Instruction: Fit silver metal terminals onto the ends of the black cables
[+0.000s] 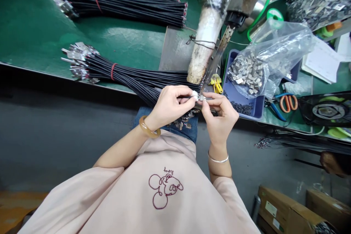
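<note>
My left hand (174, 105) is pinched closed in front of me, with a thin dark cable between its fingers; a white wrap or piece shows at its fingertips. My right hand (221, 114) pinches a small silvery metal connector (202, 97), and the two hands' fingertips nearly meet there. How the cable and connector join is too small to tell. Just behind my left hand runs a bundle of black cables (131, 78) tied with a red band, metal connectors at its left end. Several loose cable ends with metal tips (184, 121) show below my hands, over my lap.
A soldering iron (219, 49) and a wrapped white tube (201, 51) slant down close above my hands. To the right are a blue tray (257, 111) with a bag of metal parts (248, 75), pliers (286, 102) and a fan (329, 109). More tied cables (128, 7) lie farther back.
</note>
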Demonstrator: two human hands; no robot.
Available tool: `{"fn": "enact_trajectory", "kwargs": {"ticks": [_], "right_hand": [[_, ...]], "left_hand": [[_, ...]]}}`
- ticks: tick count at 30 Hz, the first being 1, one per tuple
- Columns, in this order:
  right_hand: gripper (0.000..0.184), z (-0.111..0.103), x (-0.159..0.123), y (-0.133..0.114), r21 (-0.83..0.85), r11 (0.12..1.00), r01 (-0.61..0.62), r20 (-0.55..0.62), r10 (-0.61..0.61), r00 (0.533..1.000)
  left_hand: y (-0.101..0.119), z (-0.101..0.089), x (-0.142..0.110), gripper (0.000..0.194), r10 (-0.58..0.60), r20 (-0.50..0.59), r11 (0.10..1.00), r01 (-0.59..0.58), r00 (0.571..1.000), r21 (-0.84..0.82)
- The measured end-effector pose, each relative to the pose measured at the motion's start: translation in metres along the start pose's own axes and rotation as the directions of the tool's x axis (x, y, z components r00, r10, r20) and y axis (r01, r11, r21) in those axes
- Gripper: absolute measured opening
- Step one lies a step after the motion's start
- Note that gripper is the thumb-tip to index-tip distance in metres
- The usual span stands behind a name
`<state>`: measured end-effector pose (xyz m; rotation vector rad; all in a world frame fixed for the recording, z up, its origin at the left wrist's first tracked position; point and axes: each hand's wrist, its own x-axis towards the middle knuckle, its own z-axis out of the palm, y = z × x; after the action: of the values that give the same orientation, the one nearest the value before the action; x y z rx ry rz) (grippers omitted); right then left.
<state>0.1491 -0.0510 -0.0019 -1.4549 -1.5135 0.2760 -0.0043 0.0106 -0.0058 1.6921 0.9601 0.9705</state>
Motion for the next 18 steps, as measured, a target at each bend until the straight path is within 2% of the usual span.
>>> {"fn": "enact_trajectory", "kwargs": {"ticks": [4,9,13,18], "right_hand": [[0.010,-0.0027,0.0015,-0.0010,0.000,1.000,0.008,0.011,-0.008,1.000],[0.007,-0.0041,0.0028,-0.0023,0.015,0.996,-0.085,0.047,0.084,0.995],[0.009,-0.0037,0.0050,-0.0018,-0.030,0.999,-0.040,0.066,0.042,0.997],[0.012,-0.0038,0.0075,-0.0023,-0.057,0.996,0.068,0.048,-0.065,0.997]], "left_hand": [[-0.0043,0.0036,0.0006,0.017,-0.025,-0.034,0.999,0.024,0.999,-0.029],[-0.0034,0.0037,0.0004,0.015,-0.008,-0.031,1.000,0.008,0.999,0.024],[-0.0007,0.0023,-0.0003,0.012,0.020,-0.021,0.998,-0.019,1.000,0.053],[-0.0042,0.0049,0.0000,0.014,-0.030,-0.045,1.000,0.030,0.999,-0.003]]}}
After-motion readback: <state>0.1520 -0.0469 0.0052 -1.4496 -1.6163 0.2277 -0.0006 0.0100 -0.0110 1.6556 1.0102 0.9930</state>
